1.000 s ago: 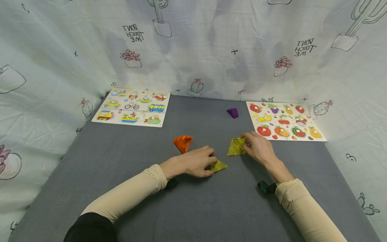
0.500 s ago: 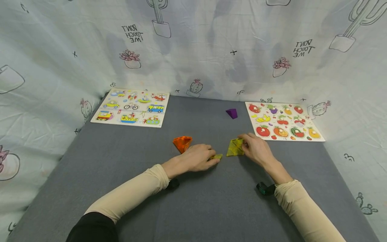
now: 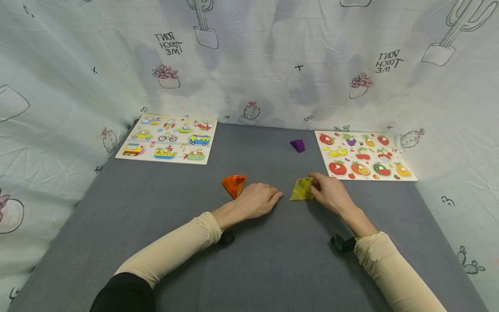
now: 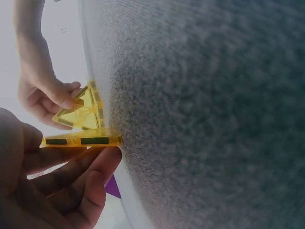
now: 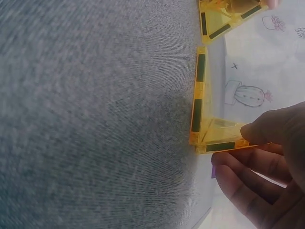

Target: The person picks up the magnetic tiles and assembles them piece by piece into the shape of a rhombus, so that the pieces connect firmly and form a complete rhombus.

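Observation:
My left hand (image 3: 257, 200) pinches a yellow see-through triangular magnetic tile (image 4: 82, 139), which it hides in the head view. In the left wrist view this tile stands edge-on between thumb and fingers. My right hand (image 3: 332, 190) pinches one tile of a yellow magnetic-tile piece (image 3: 301, 190), thumb on one face and fingers on the other. Two tiles of that piece meet at an angle in the right wrist view, one of them a long upright panel (image 5: 199, 95) low on the cloth. Only a small gap separates the left hand's fingertips from this piece.
An orange magnetic-tile piece (image 3: 234, 186) lies just behind my left wrist. Farther back is a small purple piece (image 3: 298, 145). A vehicle puzzle board (image 3: 167, 138) lies at the back left, a fruit puzzle board (image 3: 364, 157) at the back right. A printed curtain (image 3: 249, 65) borders the grey table.
My left hand has moved away from me with its yellow tile, up toward the level of the right hand's piece; the tile has turned out of sight in the head view. The right hand barely moves.

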`<state>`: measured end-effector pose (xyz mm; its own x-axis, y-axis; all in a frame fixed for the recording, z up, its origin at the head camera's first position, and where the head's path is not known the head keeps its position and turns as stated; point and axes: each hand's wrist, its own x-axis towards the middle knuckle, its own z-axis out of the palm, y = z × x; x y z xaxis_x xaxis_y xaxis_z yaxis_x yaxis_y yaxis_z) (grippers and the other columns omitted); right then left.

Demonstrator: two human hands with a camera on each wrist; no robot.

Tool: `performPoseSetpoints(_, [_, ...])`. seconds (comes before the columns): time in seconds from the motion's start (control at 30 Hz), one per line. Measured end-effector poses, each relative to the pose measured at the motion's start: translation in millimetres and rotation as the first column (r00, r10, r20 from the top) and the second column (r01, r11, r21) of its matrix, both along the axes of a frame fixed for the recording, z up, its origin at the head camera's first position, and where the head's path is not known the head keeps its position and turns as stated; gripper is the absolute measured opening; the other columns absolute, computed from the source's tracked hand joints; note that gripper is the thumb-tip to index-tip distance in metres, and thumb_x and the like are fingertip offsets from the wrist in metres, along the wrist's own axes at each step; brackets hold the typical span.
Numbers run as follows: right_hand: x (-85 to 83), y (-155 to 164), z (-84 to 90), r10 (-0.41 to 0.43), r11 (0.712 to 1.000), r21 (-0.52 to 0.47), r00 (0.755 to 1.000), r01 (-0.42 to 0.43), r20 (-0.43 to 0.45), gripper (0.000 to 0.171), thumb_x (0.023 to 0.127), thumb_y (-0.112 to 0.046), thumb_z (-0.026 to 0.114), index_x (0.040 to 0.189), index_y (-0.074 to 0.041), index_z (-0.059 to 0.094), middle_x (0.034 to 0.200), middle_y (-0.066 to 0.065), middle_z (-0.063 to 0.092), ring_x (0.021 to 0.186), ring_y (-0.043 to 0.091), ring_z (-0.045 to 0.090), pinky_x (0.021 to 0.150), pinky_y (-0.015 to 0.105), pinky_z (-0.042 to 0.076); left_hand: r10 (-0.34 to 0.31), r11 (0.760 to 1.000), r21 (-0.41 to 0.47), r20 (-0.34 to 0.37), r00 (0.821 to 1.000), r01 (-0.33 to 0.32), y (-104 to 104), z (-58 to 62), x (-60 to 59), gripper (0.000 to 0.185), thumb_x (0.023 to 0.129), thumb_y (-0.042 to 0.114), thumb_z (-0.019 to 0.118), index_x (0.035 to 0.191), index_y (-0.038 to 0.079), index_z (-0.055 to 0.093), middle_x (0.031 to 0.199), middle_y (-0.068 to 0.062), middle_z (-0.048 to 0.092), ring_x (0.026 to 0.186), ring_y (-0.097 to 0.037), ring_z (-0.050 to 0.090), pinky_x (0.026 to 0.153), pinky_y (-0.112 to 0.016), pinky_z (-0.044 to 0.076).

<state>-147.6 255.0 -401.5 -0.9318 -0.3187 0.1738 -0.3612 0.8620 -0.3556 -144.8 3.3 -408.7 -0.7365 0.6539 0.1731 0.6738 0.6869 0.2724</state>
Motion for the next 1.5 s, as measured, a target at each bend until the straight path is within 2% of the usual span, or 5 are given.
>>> performPoseSetpoints(0.2, [1.4,2.0,1.0,0.004,1.000,-0.015,0.999,-0.004,0.036,0.022,0.088,-0.010,0.065,0.106,0.003,0.069,0.085,0.012,0.073,0.068,0.014,0.061,0.062,0.032,0.050,0.022,0.999,0.042,-0.013,1.000,-0.021,2.9,-0.1,-1.9,0.039,0.104,0.028,0.047,0.067,0.017,0.055,0.058,0.006,0.042,0.050,-0.007,0.042,0.047,-0.023,0.034])
performPoseSetpoints(0.37, [2.3,2.4,0.4,0.025,0.999,-0.034,0.998,-0.024,0.051,0.013,0.087,-0.011,0.066,0.095,-0.001,0.071,0.080,0.008,0.072,0.066,0.010,0.060,0.062,0.029,0.049,0.028,0.997,0.068,-0.010,1.000,-0.027,5.0,-0.5,-4.1,0.043,0.104,0.024,0.047,0.061,0.019,0.042,0.056,0.007,0.032,0.047,-0.007,0.032,0.044,-0.021,0.027])
performPoseSetpoints(0.6, [4.9,-1.1,1.3,0.074,0.996,-0.051,0.994,-0.071,0.075,0.011,0.086,-0.012,0.069,0.092,-0.003,0.071,0.079,0.007,0.073,0.069,0.012,0.066,0.063,0.030,0.053,0.024,0.996,0.088,0.013,1.000,-0.025,8.8,0.2,-6.8,0.042,0.104,0.021,0.046,0.062,0.018,0.044,0.056,0.007,0.034,0.047,-0.006,0.033,0.044,-0.020,0.027])
performPoseSetpoints(0.93, [7.0,-5.0,-0.3,0.109,0.991,-0.079,0.991,-0.104,0.075,0.011,0.085,-0.011,0.072,0.092,-0.002,0.072,0.080,0.007,0.075,0.068,0.011,0.067,0.060,0.027,0.054,0.016,0.996,0.085,-0.035,0.999,-0.013,11.9,-0.2,-11.5,0.040,0.104,0.020,0.046,0.064,0.016,0.046,0.057,0.006,0.037,0.048,-0.007,0.035,0.045,-0.021,0.029])
performPoseSetpoints(1.5, [9.8,-8.0,0.1,0.137,0.988,-0.082,0.988,-0.130,0.076,0.017,0.086,-0.011,0.071,0.097,0.001,0.073,0.083,0.010,0.076,0.072,0.015,0.071,0.062,0.031,0.057,0.007,0.997,0.081,0.002,1.000,-0.007,17.9,0.7,-13.8,0.040,0.104,0.021,0.046,0.066,0.015,0.050,0.058,0.005,0.040,0.048,-0.008,0.038,0.045,-0.021,0.028])
